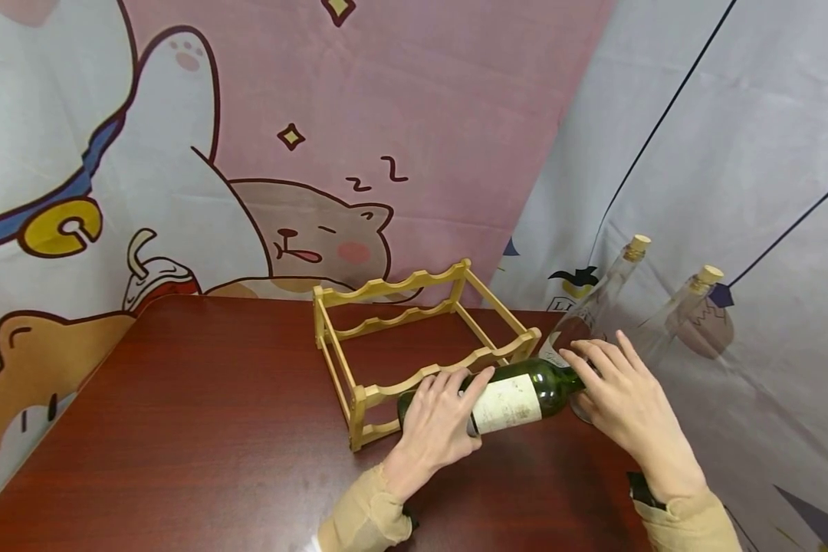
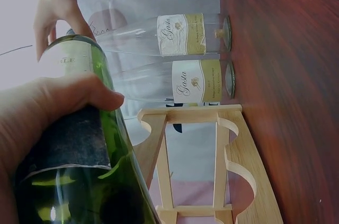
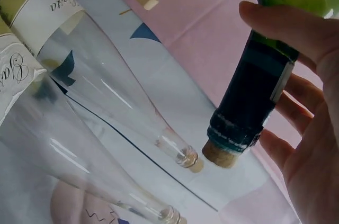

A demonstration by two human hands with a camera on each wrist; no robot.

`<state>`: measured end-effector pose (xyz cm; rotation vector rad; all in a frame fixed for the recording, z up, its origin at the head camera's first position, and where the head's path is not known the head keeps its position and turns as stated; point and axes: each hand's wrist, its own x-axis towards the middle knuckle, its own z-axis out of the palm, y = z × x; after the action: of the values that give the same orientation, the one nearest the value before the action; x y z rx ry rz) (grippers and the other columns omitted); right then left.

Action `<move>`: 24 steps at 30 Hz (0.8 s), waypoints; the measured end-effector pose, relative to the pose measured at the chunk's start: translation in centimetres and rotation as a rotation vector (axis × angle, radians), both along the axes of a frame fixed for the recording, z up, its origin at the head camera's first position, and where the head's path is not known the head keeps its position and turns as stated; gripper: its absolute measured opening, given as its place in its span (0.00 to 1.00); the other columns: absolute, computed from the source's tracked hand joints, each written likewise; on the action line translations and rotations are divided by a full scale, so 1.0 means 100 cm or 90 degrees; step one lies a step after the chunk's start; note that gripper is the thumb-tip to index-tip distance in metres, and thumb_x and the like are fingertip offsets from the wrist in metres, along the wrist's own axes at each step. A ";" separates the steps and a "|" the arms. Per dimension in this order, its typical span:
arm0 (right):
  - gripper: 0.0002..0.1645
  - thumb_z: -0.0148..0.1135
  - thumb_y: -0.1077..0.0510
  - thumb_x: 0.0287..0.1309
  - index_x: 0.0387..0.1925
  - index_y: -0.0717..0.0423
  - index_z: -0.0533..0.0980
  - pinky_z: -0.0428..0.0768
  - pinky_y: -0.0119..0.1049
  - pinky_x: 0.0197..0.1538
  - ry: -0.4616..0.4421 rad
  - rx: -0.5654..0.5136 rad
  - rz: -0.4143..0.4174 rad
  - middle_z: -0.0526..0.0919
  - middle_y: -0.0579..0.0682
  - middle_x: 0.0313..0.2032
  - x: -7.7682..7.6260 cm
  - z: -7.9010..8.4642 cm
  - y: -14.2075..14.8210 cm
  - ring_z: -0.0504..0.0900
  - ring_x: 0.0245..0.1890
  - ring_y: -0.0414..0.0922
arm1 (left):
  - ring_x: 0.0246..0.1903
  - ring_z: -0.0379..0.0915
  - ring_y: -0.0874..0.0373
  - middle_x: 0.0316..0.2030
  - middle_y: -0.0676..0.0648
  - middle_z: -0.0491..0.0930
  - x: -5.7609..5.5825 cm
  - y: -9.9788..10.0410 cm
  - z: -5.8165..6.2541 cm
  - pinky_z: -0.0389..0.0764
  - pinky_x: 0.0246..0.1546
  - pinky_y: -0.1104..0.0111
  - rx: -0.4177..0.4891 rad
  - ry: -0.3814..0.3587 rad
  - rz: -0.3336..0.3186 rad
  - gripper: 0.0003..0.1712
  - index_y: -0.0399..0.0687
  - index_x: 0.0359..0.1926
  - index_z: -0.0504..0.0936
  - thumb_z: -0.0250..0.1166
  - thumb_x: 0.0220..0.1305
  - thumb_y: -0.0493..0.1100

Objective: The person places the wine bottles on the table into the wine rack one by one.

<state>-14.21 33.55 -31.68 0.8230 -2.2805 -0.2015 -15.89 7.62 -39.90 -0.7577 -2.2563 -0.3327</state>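
A green wine bottle point(image 1: 507, 402) with a pale label is held on its side in front of the wooden rack point(image 1: 356, 418). My left hand point(image 1: 438, 418) grips its body near the base, the thumb point(image 2: 100, 92) lying across the glass. At the other end, my right hand point(image 1: 624, 399) holds the neck, with the thumb point(image 3: 265, 17) on one side and the fingers curled behind. A cork point(image 3: 220, 155) closes the bottle's mouth. In the head view the bottle overlaps the rack's front rail.
Two clear, corked bottles point(image 1: 593, 307) point(image 2: 196, 81) with "Gasta" labels stand upright right of the rack, near my right hand. The dark red table point(image 1: 179, 406) reaches back to a cartoon-printed cloth point(image 1: 414, 100). The rack's scalloped rails hold no bottle.
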 end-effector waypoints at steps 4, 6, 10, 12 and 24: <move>0.32 0.57 0.64 0.33 0.50 0.60 0.76 0.56 0.47 0.71 0.000 0.011 0.023 0.79 0.58 0.45 -0.003 -0.002 -0.001 0.75 0.48 0.56 | 0.43 0.79 0.56 0.45 0.51 0.81 0.001 0.001 0.000 0.78 0.40 0.64 -0.012 -0.001 0.002 0.60 0.61 0.64 0.67 0.79 0.21 0.65; 0.34 0.60 0.65 0.29 0.50 0.60 0.76 0.60 0.48 0.68 0.000 0.015 0.031 0.80 0.57 0.43 -0.004 -0.004 -0.001 0.76 0.47 0.55 | 0.43 0.79 0.56 0.45 0.51 0.81 0.001 0.002 0.000 0.78 0.40 0.64 -0.019 -0.002 0.003 0.60 0.61 0.64 0.67 0.79 0.21 0.65; 0.37 0.66 0.67 0.24 0.49 0.60 0.77 0.66 0.50 0.62 -0.013 0.028 0.028 0.81 0.55 0.41 -0.005 -0.007 -0.001 0.77 0.45 0.54 | 0.42 0.79 0.56 0.45 0.51 0.81 0.002 0.003 -0.001 0.78 0.39 0.65 -0.033 0.002 0.006 0.60 0.61 0.64 0.67 0.79 0.22 0.66; 0.37 0.67 0.67 0.23 0.48 0.60 0.76 0.68 0.50 0.59 -0.017 0.034 0.021 0.81 0.55 0.40 -0.006 -0.009 -0.001 0.77 0.44 0.54 | 0.41 0.79 0.56 0.46 0.51 0.81 0.003 0.003 -0.001 0.78 0.38 0.65 -0.039 0.005 0.008 0.60 0.61 0.64 0.67 0.78 0.22 0.66; 0.36 0.73 0.64 0.19 0.43 0.58 0.76 0.74 0.49 0.47 -0.038 0.057 -0.034 0.81 0.55 0.36 -0.003 -0.017 0.002 0.78 0.39 0.55 | 0.37 0.79 0.57 0.44 0.52 0.81 0.005 0.005 -0.001 0.77 0.36 0.67 -0.060 0.033 0.014 0.61 0.62 0.64 0.67 0.78 0.21 0.67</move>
<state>-14.52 33.75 -33.42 0.8237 -2.3654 -0.3083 -15.35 8.15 -40.03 -0.7813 -2.2426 -0.1952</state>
